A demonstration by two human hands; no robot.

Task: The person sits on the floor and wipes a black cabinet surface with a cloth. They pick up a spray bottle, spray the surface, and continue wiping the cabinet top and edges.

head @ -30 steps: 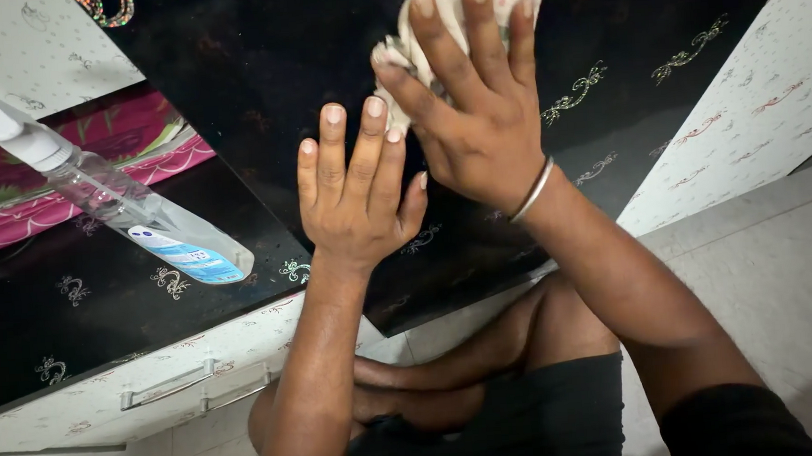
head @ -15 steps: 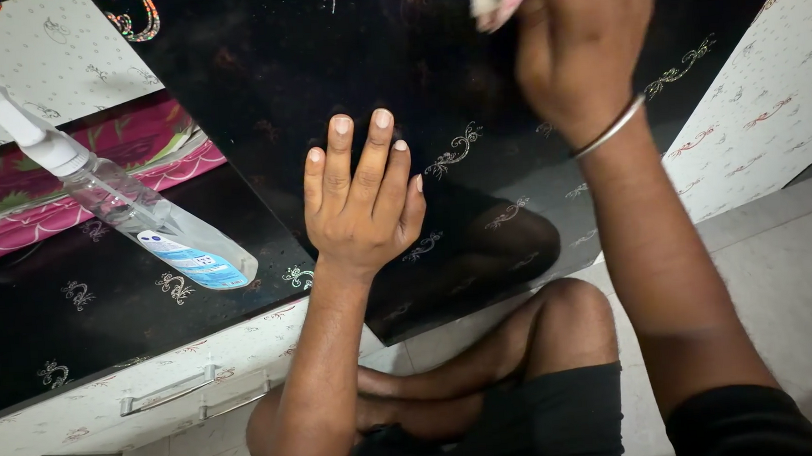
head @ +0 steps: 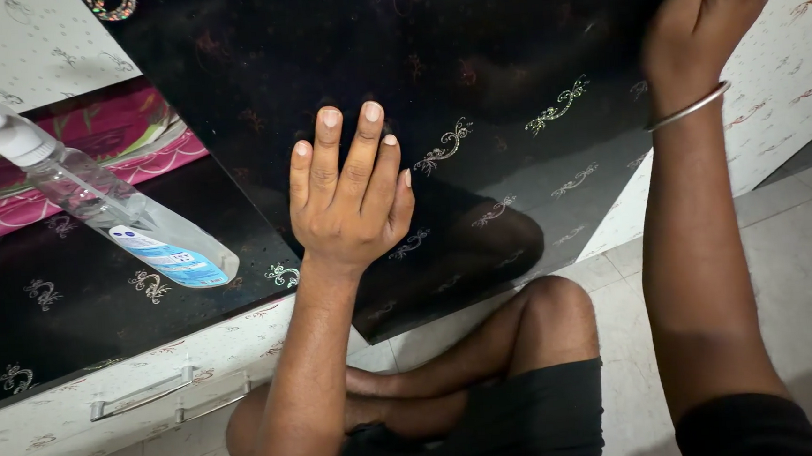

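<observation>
**Two hands on a glossy black cabinet door**

Seen from above, a person sits cross-legged on a pale tiled floor. The left hand lies flat on an open black cabinet door patterned with small glittery scrolls; its fingers are straight and close together, gripping nothing. The right hand reaches to the door's upper right edge, a thin metal bangle on the wrist; the frame cuts off its fingers, so their state cannot be told. To the left, well apart from both hands, a clear spray bottle with a white nozzle stands tilted on a dark shelf. A blue and white label wraps its base. Pink patterned cloth lies folded behind it.
</observation>
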